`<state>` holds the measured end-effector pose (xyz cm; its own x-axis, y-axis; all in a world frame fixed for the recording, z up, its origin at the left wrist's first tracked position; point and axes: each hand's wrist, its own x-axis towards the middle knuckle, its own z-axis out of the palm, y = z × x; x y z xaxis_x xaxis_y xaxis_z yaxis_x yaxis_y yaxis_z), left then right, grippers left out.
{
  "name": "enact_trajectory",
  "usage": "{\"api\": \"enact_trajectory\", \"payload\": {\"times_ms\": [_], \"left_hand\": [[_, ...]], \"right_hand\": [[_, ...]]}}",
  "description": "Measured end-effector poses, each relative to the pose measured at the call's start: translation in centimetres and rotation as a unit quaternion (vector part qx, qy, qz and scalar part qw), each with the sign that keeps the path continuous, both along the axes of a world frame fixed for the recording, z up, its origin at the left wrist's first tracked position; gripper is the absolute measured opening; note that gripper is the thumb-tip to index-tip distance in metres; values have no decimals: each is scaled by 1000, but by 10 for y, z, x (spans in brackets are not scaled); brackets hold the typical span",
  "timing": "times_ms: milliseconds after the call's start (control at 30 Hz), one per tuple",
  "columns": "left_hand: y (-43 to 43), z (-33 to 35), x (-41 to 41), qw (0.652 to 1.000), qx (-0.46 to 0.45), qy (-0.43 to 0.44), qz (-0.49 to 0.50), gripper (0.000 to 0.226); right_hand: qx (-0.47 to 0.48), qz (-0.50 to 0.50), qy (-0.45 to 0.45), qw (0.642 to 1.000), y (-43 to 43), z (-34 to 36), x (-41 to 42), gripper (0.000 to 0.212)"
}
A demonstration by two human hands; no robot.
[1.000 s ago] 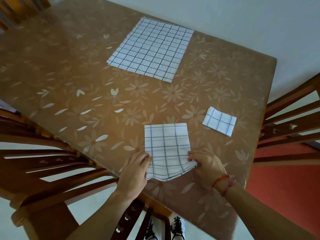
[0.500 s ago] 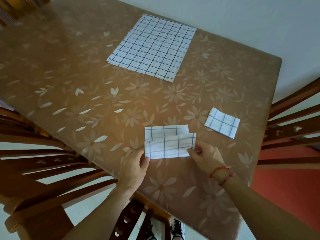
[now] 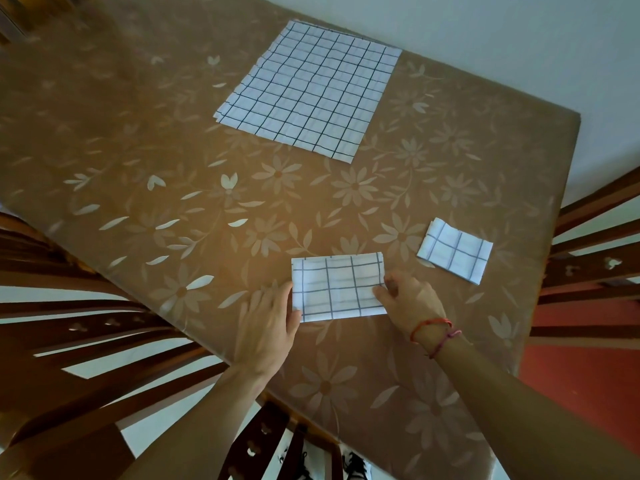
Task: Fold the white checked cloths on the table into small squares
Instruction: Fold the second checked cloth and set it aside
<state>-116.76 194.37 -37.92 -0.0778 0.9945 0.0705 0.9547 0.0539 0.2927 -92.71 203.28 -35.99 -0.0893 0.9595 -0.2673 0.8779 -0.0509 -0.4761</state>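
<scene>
The half-folded checked cloth, mid-fold half a second ago, now lies flat as a rectangle by the table's near edge. The left hand lies flat against its left edge, fingers straight but blurred. The right hand pinches its right edge, hiding that corner.

Left hand: we hold it flat with the fingers straight and together at the left edge of the folded cloth. The thumb touches its near left corner, and the fingers are blurred.
Right hand: we curl its fingers at the cloth's right edge and pinch that edge against the thumb.
Left arm: bare, stretched out from below and left of the cloth.
Right arm: bare, stretched out from below and right of the cloth, with red and pink threads around the wrist.
</scene>
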Motion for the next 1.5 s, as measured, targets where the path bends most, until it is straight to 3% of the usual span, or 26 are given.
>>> {"api": "enact_trajectory", "payload": {"times_ms": [167,367,667,767,900,1067,1300,1500], "left_hand": [[4,1,-6,998,17,35,-58,55],[17,-4,-15,985,-8,71,-157,46],[26,-12,-23,981,-49,85,-168,56],[24,-15,-24,981,-49,87,-167,57],[25,-15,-26,980,-53,89,-172,57],[25,-18,-27,977,-59,97,-178,59],[27,-18,-28,975,-58,111,-185,64],[26,-21,-29,973,-63,118,-190,63]], "right_hand": [[5,-14,-6,1000,2,-5,-1,20],[5,-14,-23,1000,4,-4,-3,19],[11,-9,-69,998,5,1,-8,18],[81,-7,-87,993,2,6,-11,29],[243,141,-66,957,-8,11,-43,45],[187,345,-106,914,-18,-11,-93,60],[151,392,-140,897,-8,-29,-100,64],[136,367,-155,907,-10,-32,-99,70]]}}
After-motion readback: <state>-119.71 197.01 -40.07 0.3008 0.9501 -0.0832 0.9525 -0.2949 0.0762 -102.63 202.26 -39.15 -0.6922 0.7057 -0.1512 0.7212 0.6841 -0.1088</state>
